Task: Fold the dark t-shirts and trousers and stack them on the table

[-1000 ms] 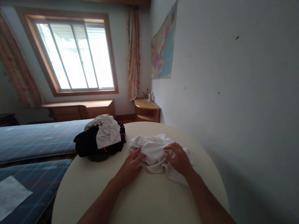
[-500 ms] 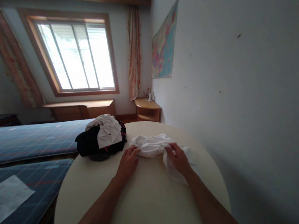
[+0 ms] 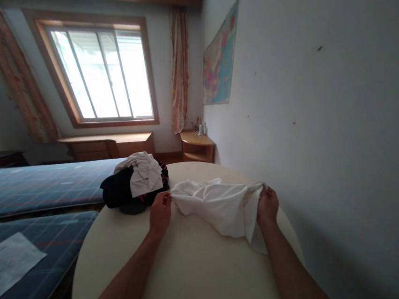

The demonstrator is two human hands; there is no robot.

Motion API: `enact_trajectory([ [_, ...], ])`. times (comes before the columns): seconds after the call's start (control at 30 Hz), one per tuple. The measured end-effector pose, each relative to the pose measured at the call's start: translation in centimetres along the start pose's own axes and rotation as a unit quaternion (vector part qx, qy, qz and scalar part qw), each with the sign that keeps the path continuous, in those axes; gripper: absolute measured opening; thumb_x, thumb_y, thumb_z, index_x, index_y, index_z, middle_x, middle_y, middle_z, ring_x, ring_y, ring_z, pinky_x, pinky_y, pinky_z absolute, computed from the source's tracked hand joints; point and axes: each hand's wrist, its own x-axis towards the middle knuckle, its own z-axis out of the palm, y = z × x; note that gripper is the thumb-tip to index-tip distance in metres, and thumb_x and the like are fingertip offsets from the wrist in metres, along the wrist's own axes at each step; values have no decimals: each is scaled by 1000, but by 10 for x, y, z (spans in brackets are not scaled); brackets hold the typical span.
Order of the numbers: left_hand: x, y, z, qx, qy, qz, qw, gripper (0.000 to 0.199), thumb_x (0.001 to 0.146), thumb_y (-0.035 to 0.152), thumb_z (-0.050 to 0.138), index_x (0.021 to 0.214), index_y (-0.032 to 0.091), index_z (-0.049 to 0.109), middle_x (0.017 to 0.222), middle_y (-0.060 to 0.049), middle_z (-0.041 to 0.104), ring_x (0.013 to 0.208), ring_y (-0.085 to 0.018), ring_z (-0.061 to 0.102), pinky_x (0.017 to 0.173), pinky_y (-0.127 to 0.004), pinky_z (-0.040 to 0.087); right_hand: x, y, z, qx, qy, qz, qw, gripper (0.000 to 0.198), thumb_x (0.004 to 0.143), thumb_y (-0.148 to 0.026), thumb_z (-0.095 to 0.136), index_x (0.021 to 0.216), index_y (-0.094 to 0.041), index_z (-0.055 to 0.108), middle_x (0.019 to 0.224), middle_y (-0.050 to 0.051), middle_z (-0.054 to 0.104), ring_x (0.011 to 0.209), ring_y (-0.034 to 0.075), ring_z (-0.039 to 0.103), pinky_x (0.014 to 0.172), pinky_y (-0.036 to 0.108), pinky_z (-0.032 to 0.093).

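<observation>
A white cloth garment [image 3: 219, 204], its exact kind unclear, is stretched between my two hands over the round cream table [image 3: 197, 276]. My left hand [image 3: 161, 214] pinches its left corner with closed fingers. At the other end, my right hand [image 3: 268, 204] is closed on the bunched right edge, and a loose fold hangs down beside that wrist. Creases run across the middle of the fabric. Just beyond my left hand lies a heap of black clothes [image 3: 118, 189] with a crumpled off-white cloth [image 3: 145, 173] on top.
The white wall [image 3: 344, 154] rises close along the table's right side. To the left are two plaid mattresses [image 3: 48, 187], the nearer with a paper sheet [image 3: 13, 266] on it. A wooden desk [image 3: 128, 140] and a corner shelf [image 3: 198, 140] stand beneath the window side.
My right hand has moved right, pulling the white garment from a bunched shape into a wider spread. My left hand has shifted slightly left and now pinches the garment's corner.
</observation>
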Motion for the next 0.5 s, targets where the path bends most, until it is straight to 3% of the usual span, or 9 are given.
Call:
enact_trajectory([
  [0.17,6,-6,-5,-61,38,-93,993,23,85,32,49,97,17,61,93,-9,68,83,-22,66,79,-35,53,10,9,-5,-77,16,-38,996,48,74,-51,58,105,-15,62,95,10,68,80,21,61,73,34,50],
  [0.23,4,0,-5,-34,53,-48,997,22,82,26,49,98,17,61,100,-11,67,93,-24,65,86,-37,51,5,3,-6,-98,12,-105,990,43,74,-39,56,109,-15,61,104,12,67,86,22,60,78,35,49],
  [0.33,-5,18,-5,37,62,93,993,20,82,20,51,99,18,61,111,-11,62,111,-26,56,100,-41,44,-9,-10,-3,-114,-48,-172,977,32,76,-29,47,100,-16,63,100,11,68,87,22,61,80,35,49],
  [0.4,-14,32,-6,43,-18,172,984,17,84,20,52,99,20,61,106,-8,62,106,-23,58,98,-38,45,-19,-16,1,-120,-125,-169,970,28,77,-29,46,96,-17,63,91,8,69,82,22,63,78,35,49],
  [0.5,-31,49,-4,13,-255,262,931,19,86,28,62,104,23,62,103,-5,66,98,-20,60,92,-32,47,-28,-17,5,-140,-208,-164,954,28,78,-31,48,97,-19,63,90,7,71,84,22,65,83,36,49],
])
